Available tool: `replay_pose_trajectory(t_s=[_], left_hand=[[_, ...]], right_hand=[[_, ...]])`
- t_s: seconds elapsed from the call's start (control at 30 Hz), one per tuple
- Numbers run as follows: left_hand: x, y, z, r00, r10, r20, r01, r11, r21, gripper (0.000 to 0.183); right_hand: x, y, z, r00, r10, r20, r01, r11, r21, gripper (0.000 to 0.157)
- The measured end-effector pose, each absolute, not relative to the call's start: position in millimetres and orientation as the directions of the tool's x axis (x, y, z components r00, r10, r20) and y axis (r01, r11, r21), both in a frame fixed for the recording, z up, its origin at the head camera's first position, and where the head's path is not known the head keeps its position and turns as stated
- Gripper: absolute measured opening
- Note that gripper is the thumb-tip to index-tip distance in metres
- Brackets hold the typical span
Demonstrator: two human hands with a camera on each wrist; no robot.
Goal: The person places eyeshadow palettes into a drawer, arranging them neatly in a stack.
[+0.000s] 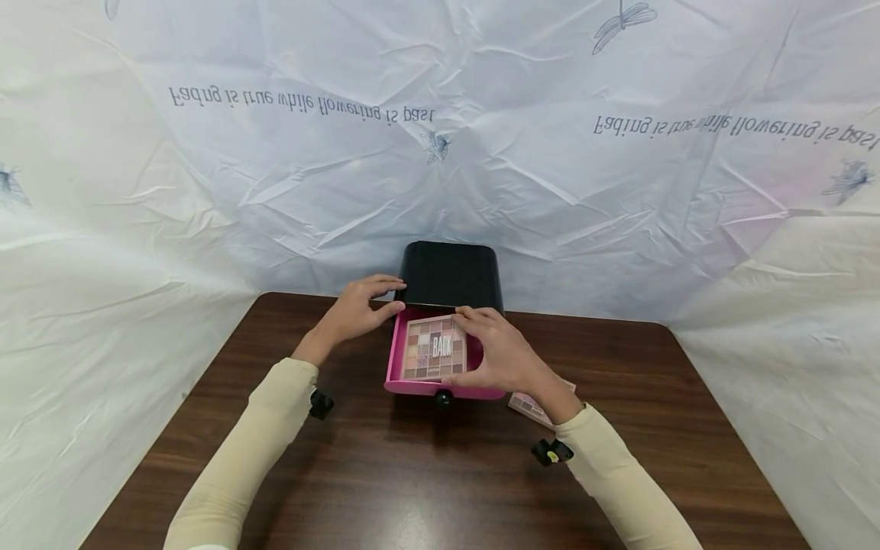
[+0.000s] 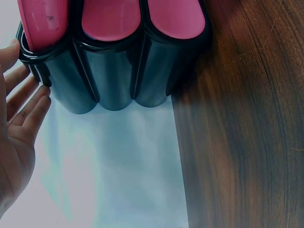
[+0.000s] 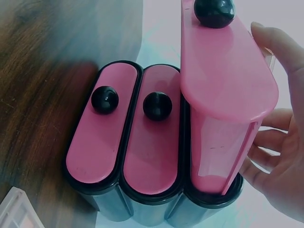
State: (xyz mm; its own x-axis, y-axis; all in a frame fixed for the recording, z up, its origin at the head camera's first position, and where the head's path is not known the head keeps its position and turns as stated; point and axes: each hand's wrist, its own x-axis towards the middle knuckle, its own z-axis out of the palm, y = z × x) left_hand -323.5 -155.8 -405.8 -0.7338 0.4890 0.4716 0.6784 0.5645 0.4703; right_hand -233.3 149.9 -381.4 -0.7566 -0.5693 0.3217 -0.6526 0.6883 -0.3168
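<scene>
A black drawer organizer (image 1: 450, 273) with three pink-fronted drawers stands at the table's back edge. Its top drawer (image 3: 223, 66) is pulled out. Inside that drawer is an eyeshadow palette (image 1: 422, 351) with a grid of pinkish and brown shades and the word "BACK". My right hand (image 1: 505, 353) grips the palette's right side, fingers at the far corner and thumb at the near one. My left hand (image 1: 357, 309) touches the organizer's left side with extended fingers; the left wrist view shows them against the black casing.
A second palette (image 1: 528, 409) lies on the brown wooden table (image 1: 412, 473), partly covered by my right forearm. Two lower drawers with round black knobs (image 3: 157, 106) are closed. White printed sheeting (image 1: 330, 191) hangs behind the table and on both sides.
</scene>
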Motion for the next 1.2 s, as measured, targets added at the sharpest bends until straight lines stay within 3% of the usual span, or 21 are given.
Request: replay_pose_trajectory(t_s=[0.2,0.43,0.77,1.0,1.2], left_hand=[[-323,-156,-406,-0.734,0.488,0.472,0.678,0.564,0.472,0.045],[-323,-155,-406,-0.744,0.477,0.468,0.667,0.576,0.473,0.045],[-323,-155,-406,-0.746,0.476,0.465,0.664,0.582,0.470,0.045],[-322,-155,-405,-0.741,0.477,0.473,0.670,0.579,0.465,0.045],[-321,-155,-405,-0.741,0.478,0.472,0.670,0.580,0.465,0.046]], right_hand=[[-232,153,-383,-0.754,-0.571,0.324,-0.656,0.673,-0.341,0.102],[-232,162,-381,-0.727,-0.553,0.408,-0.685,0.630,-0.367,0.088],[-224,192,-385,-0.730,-0.419,0.540,-0.669,0.601,-0.437,0.070],[-219,220,-396,-0.719,-0.353,0.598,-0.661,0.614,-0.432,0.070],[-209,241,-407,-0.758,-0.281,0.589,-0.599,0.658,-0.456,0.072]])
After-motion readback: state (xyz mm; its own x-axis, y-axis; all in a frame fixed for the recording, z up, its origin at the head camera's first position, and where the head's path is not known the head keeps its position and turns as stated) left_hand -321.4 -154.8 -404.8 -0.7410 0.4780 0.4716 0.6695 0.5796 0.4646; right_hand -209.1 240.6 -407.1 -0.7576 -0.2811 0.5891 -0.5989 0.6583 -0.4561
